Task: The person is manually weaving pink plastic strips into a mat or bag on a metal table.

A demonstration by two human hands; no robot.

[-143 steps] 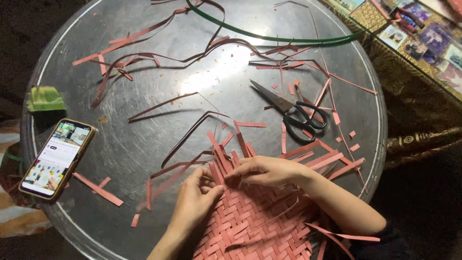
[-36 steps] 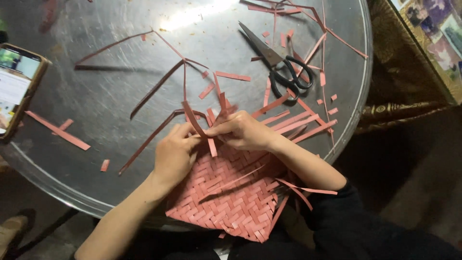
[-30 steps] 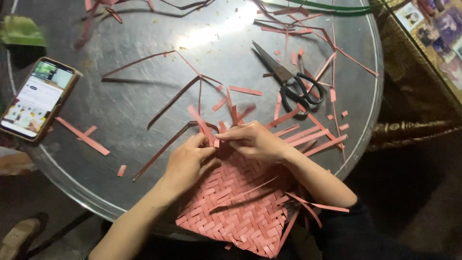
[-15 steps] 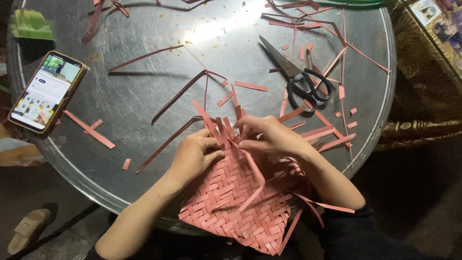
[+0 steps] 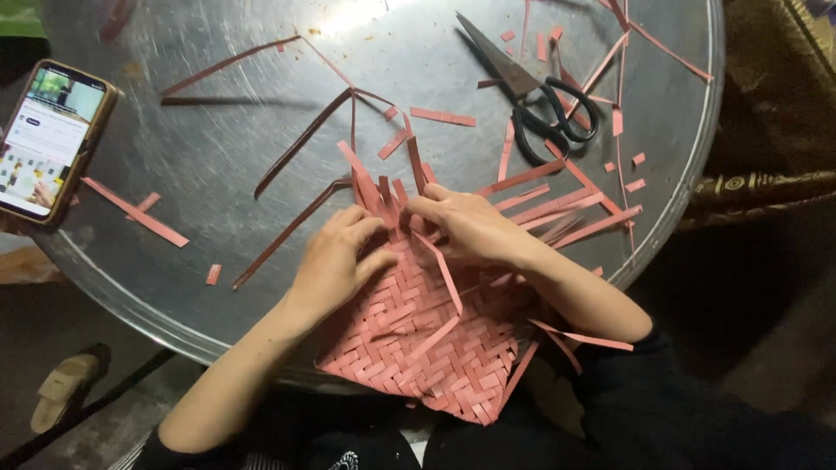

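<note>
Pressing woven mat, hands at top edge

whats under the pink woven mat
The woven mat lies on the round metal table, its near edge hanging past the rim. Both the left hand and the right hand press on its far edge. Anything beneath the weave is hidden.

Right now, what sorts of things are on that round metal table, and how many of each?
Woven pink mat: 1, under the left hand and right hand
Black-handled scissors: 1
Phone: 1
Loose pink strips: too many to count exactly
Total: 3 single items, plus the strips, on the table.
</note>
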